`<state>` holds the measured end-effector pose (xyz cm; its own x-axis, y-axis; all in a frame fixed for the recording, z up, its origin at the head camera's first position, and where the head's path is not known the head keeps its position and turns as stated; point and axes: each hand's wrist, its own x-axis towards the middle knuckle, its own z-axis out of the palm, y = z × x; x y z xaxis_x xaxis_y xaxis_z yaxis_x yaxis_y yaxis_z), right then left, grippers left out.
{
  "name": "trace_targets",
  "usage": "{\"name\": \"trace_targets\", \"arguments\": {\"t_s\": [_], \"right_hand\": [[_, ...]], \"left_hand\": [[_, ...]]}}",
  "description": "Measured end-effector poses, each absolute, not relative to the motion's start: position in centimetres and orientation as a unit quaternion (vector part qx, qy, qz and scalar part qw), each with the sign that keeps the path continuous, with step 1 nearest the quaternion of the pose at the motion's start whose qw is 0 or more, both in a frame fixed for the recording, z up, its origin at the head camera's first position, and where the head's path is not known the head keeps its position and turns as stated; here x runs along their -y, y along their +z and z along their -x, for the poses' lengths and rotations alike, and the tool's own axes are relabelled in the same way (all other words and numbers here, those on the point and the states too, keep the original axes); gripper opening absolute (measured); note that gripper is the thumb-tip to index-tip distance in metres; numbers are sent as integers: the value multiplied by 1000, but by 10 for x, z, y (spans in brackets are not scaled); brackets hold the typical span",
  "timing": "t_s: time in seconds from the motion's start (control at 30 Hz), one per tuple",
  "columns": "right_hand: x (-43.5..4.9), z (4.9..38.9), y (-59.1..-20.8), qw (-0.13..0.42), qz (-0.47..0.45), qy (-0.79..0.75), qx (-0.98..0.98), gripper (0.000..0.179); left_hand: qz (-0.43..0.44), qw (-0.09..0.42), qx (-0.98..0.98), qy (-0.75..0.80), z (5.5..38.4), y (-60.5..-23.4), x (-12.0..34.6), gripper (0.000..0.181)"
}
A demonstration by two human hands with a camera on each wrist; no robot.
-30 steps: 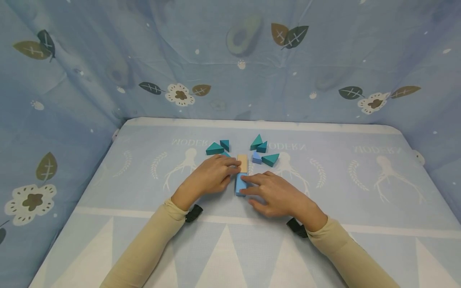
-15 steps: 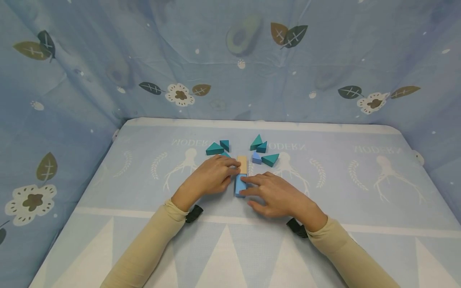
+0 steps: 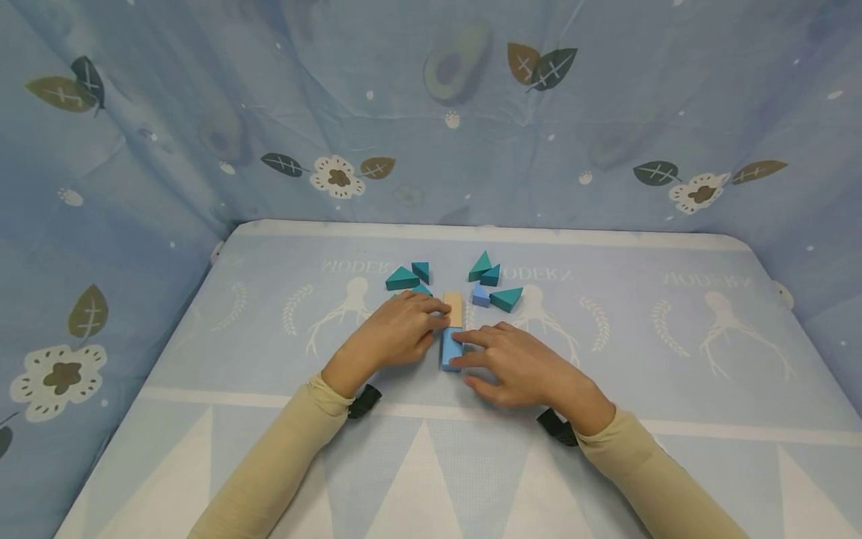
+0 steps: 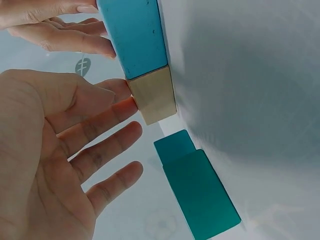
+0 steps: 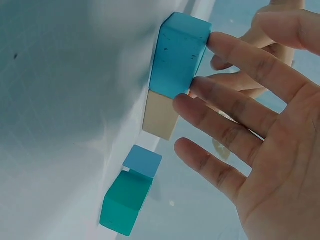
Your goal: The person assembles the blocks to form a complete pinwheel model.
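A tan block (image 3: 454, 307) and a longer blue block (image 3: 450, 348) lie end to end on the table, the blue one nearer the person. The left hand (image 3: 400, 329) touches the tan block's left side with its fingertips, fingers mostly extended. The right hand (image 3: 518, 363) rests extended fingertips on the blue block. In the left wrist view, fingertips meet the tan block (image 4: 154, 97) close to its joint with the blue block (image 4: 137, 37). In the right wrist view, spread fingers reach the blue block (image 5: 177, 60); neither hand curls round a block.
Beyond the left hand lie teal triangular blocks (image 3: 402, 279), one partly hidden by that hand. Right of the tan block sit several more teal triangular blocks (image 3: 506, 299) and a small blue triangular block (image 3: 480, 298). A patterned cloth (image 3: 404, 97) hangs behind the table.
The tan and blue blocks have slid together very slightly toward the person. Both hands stay almost where they were, still touching the blocks.
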<state>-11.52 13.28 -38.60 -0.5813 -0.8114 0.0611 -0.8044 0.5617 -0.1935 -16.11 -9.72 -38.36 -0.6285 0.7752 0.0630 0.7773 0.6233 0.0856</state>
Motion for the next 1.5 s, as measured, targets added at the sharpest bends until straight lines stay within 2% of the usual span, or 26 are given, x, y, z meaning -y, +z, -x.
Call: {"name": "trace_targets", "arguments": {"t_s": [0.1,0.2,0.37,0.47,0.73,1.07,1.5], "right_hand": [[-134,115,-385,16,457,-109,-883,32],[-137,118,-383,-10,443,-116,-889,30],[-149,131,-385,-81,363,-111,-922,29],[-156,141,-392,-96,315,-100,-939,34],[-161,150,-405,-67,273,-111,-953,50],[-160,151,-411,-52,292,-121,-947,55],[-160,152,-417,-49,320,-125,-938,61]], "left_hand": [[428,6,902,-53,161,-384,97,27],[429,1,902,-50,161,-385,96,28],[432,-13,900,-56,161,-382,95,30],[441,-29,894,-74,161,-377,94,30],[451,-78,886,-76,155,-371,91,41],[433,-86,896,-37,149,-370,87,52],[429,-69,900,-8,145,-372,80,42]]}}
